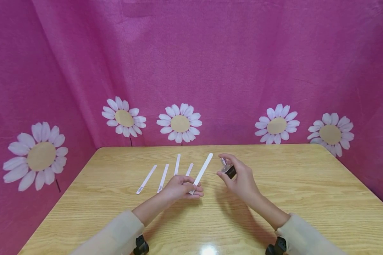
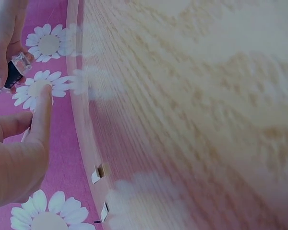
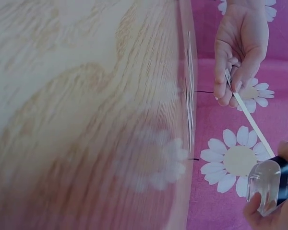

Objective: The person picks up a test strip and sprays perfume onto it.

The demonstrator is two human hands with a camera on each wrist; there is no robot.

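My left hand (image 1: 178,188) pinches the lower, printed end of a white paper test strip (image 1: 204,167) between thumb and fingers. The strip slants up and to the right, its rounded tip towards the other hand. My right hand (image 1: 245,180) grips a small clear glass perfume bottle (image 3: 265,184) with a black label band. Its thumb is at the bottle's base and the index finger is up at the spray top. In the head view the bottle (image 1: 229,172) is tilted, with its spray top close to the strip's tip. Both hands are above the table.
Several more white test strips (image 1: 146,179) lie side by side on the wooden table (image 1: 306,198), left of and partly behind the left hand. A pink curtain (image 1: 223,71) with large daisies (image 1: 180,123) hangs behind the table and along its sides.
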